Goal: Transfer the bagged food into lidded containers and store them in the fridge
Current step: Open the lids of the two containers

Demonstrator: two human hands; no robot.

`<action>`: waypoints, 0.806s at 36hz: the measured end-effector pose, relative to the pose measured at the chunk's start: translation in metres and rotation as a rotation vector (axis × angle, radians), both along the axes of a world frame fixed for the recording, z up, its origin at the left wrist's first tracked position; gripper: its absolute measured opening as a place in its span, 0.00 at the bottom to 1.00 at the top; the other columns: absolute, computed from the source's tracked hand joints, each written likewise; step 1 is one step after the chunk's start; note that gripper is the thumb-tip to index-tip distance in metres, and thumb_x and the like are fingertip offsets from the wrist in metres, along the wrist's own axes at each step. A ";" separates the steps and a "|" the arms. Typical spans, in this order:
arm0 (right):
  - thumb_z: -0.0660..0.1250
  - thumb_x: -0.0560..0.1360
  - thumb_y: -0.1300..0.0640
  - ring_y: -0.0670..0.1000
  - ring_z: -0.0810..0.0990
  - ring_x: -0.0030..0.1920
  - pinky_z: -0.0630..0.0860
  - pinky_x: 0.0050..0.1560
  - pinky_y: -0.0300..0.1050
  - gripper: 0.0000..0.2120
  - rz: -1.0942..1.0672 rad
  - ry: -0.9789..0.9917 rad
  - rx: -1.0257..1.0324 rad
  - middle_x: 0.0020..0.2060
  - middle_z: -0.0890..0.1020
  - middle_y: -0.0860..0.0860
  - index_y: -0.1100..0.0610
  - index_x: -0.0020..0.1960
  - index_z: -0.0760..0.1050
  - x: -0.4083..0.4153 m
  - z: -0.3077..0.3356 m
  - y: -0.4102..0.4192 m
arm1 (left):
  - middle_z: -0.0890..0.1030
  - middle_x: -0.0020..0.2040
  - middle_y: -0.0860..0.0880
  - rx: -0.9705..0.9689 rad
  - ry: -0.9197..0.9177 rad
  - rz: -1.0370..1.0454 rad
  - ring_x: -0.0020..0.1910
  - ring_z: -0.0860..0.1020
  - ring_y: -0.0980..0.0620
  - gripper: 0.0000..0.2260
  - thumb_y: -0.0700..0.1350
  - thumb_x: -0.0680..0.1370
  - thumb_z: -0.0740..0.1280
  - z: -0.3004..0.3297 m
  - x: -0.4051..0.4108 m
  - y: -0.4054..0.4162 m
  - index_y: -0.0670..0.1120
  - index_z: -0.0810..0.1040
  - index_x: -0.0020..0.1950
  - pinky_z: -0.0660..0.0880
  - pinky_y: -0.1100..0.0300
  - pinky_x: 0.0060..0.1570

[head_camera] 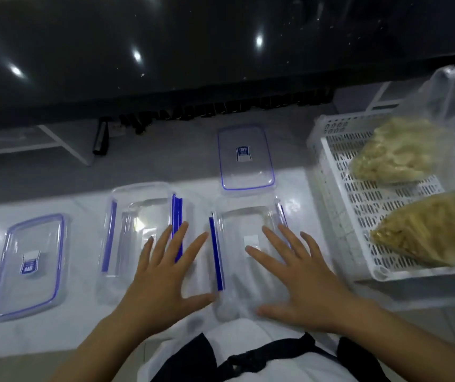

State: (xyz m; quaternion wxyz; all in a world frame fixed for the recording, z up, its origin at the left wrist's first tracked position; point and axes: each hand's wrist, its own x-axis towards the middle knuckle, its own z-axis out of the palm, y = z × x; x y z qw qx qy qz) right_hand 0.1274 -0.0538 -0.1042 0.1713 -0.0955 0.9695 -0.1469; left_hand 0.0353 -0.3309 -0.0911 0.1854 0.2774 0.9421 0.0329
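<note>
- A lid [29, 264] lies flat at the far left; its blue label is too blurry to read.
- Two clear boxes [141, 230] [248, 244] sit empty.
- Your left hand [163, 274] and right hand [301, 282] have their fingers spread wide, holding nothing.
- Another lid [245, 158] lies behind.
- Two food bags [400, 150] [427, 230] rest in the white basket [339, 188], partly cut off.

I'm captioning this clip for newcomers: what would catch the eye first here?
Two spread, empty hands, left hand and right hand, hover over two open clear containers at the counter's centre. At right, a white slotted basket holds two bags of pale food. Two blue-rimmed lids lie apart, one far left, one behind the containers.
</note>
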 end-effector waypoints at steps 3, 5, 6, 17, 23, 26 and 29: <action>0.48 0.68 0.18 0.51 0.23 0.75 0.32 0.74 0.65 0.45 -0.007 0.008 -0.015 0.77 0.28 0.44 0.31 0.75 0.31 0.010 -0.004 -0.016 | 0.24 0.76 0.58 -0.006 0.027 0.065 0.75 0.24 0.52 0.43 0.78 0.70 0.49 -0.010 0.012 -0.019 0.67 0.25 0.73 0.29 0.46 0.75; 0.49 0.68 0.19 0.51 0.23 0.75 0.31 0.74 0.66 0.45 -0.019 0.028 -0.014 0.78 0.30 0.45 0.30 0.75 0.31 0.010 -0.007 -0.025 | 0.30 0.79 0.55 0.007 0.068 0.084 0.77 0.27 0.51 0.42 0.76 0.73 0.53 -0.016 0.017 -0.030 0.66 0.30 0.76 0.33 0.43 0.76; 0.50 0.68 0.19 0.51 0.23 0.76 0.30 0.74 0.66 0.45 -0.026 0.032 -0.004 0.79 0.31 0.45 0.30 0.75 0.31 0.009 -0.009 -0.029 | 0.33 0.80 0.54 0.019 0.092 0.097 0.78 0.30 0.50 0.41 0.75 0.74 0.54 -0.018 0.018 -0.036 0.65 0.33 0.78 0.36 0.41 0.77; 0.44 0.66 0.16 0.54 0.27 0.77 0.33 0.74 0.67 0.45 -0.174 0.100 0.124 0.79 0.32 0.47 0.31 0.76 0.31 -0.023 -0.020 -0.022 | 0.35 0.81 0.53 0.089 0.105 0.299 0.80 0.33 0.47 0.39 0.79 0.71 0.42 -0.028 0.001 -0.062 0.66 0.35 0.78 0.36 0.36 0.75; 0.48 0.66 0.16 0.53 0.30 0.79 0.35 0.75 0.67 0.47 -0.168 0.102 0.158 0.80 0.35 0.46 0.32 0.77 0.35 -0.035 -0.020 -0.008 | 0.33 0.81 0.53 0.097 0.103 0.295 0.80 0.34 0.46 0.39 0.80 0.69 0.38 -0.034 -0.011 -0.058 0.68 0.30 0.75 0.37 0.33 0.75; 0.50 0.66 0.16 0.52 0.32 0.79 0.37 0.76 0.67 0.47 -0.175 0.094 0.171 0.81 0.37 0.45 0.32 0.78 0.36 -0.036 -0.018 -0.009 | 0.33 0.80 0.54 0.102 0.089 0.261 0.80 0.34 0.46 0.38 0.79 0.70 0.38 -0.035 -0.013 -0.059 0.67 0.33 0.77 0.36 0.32 0.74; 0.51 0.65 0.15 0.51 0.31 0.79 0.37 0.76 0.65 0.49 -0.199 0.086 0.178 0.81 0.37 0.45 0.31 0.77 0.35 -0.033 -0.013 -0.011 | 0.32 0.80 0.55 0.111 0.079 0.214 0.80 0.33 0.47 0.36 0.79 0.71 0.38 -0.037 -0.012 -0.065 0.69 0.30 0.75 0.36 0.32 0.74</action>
